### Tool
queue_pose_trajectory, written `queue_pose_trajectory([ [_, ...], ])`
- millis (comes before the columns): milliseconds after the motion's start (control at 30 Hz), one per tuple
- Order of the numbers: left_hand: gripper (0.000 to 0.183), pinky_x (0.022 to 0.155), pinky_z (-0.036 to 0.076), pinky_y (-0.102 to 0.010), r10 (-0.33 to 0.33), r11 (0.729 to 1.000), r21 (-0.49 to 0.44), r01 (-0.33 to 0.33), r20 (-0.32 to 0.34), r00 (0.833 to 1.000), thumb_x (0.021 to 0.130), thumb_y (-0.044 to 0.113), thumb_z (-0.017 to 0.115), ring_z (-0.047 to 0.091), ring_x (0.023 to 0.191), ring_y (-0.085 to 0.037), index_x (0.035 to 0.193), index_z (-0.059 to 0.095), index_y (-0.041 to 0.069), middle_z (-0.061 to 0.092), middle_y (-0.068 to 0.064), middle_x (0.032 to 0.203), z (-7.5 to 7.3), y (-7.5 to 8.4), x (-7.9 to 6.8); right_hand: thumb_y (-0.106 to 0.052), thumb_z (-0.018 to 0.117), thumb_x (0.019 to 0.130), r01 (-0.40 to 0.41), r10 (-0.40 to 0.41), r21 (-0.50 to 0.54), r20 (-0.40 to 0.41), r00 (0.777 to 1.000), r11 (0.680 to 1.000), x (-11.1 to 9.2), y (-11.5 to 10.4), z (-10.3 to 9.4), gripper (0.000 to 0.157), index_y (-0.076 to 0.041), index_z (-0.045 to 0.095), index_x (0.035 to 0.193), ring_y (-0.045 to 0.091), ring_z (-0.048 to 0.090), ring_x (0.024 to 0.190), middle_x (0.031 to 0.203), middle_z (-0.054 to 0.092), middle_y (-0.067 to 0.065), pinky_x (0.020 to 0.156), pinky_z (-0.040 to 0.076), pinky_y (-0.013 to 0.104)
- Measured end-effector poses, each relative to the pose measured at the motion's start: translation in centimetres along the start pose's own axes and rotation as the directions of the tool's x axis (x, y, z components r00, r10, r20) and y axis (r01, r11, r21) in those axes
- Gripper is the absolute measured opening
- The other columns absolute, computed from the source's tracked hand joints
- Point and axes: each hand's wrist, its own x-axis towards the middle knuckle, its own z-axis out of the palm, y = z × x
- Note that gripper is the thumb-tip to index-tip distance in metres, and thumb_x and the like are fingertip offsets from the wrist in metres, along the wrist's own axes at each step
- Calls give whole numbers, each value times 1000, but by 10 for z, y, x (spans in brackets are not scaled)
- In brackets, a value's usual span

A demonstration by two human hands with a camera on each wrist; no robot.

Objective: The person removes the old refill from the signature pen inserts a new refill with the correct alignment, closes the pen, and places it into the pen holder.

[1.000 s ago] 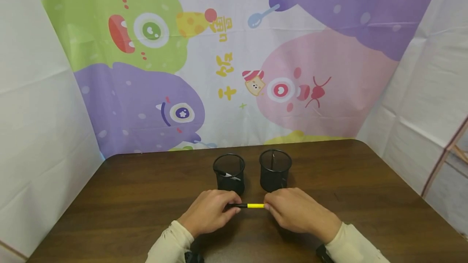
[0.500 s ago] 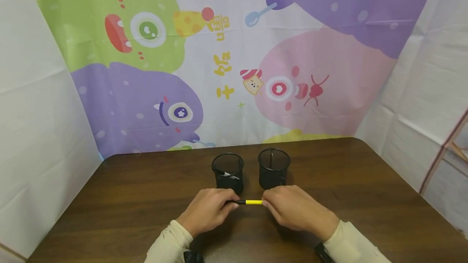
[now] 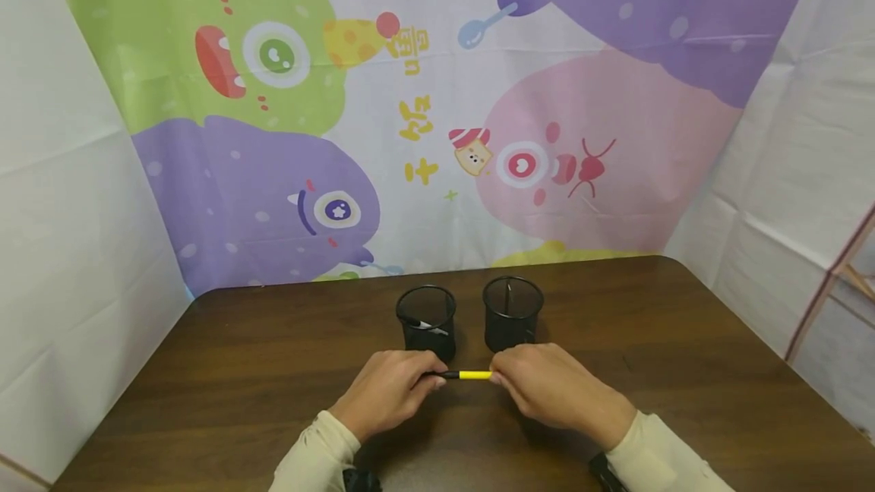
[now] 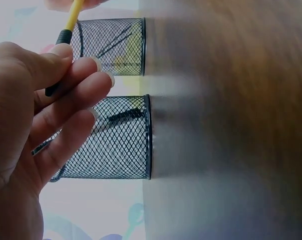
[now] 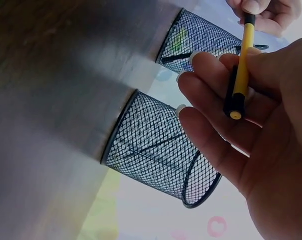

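Note:
A yellow pen point(image 3: 475, 375) with black ends lies level between both hands, in front of two cups. My left hand point(image 3: 390, 392) pinches its ribbed black end point(image 4: 64, 37) between thumb and fingers; the tip pokes out below the thumb in the left wrist view. At the other end my right hand point(image 3: 560, 389) holds the yellow barrel point(image 5: 248, 36), thumb on top, with the black clip end point(image 5: 234, 106) over the fingers. Black mesh pen cups, left point(image 3: 428, 344) and right point(image 3: 510, 334), stand upright just beyond the hands.
Inside the left cup leans a black-and-white pen point(image 3: 431, 328); thin dark sticks point(image 5: 153, 147) show through the right cup's mesh. The brown wooden table point(image 3: 239, 370) reaches back to a cartoon-printed cloth point(image 3: 437, 234). White cloth walls point(image 3: 68, 249) flank both sides.
Both hands and the pen between them have shifted slightly forward, toward the cups. Both grips look the same, and the cups stand where they were.

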Motion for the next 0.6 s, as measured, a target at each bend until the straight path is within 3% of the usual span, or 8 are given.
queue_pose_trajectory([
  [600, 8, 63, 50, -20, -50, 997, -61, 56, 101, 994, 96, 22, 70, 56, 72, 7, 103, 71, 18, 68, 18, 88, -2, -2, -1, -23, 67, 97, -1, 1, -5, -27, 1000, 1000, 1, -3, -1, 14, -19, 62, 84, 3, 46, 62, 73, 51, -15, 55, 46, 26],
])
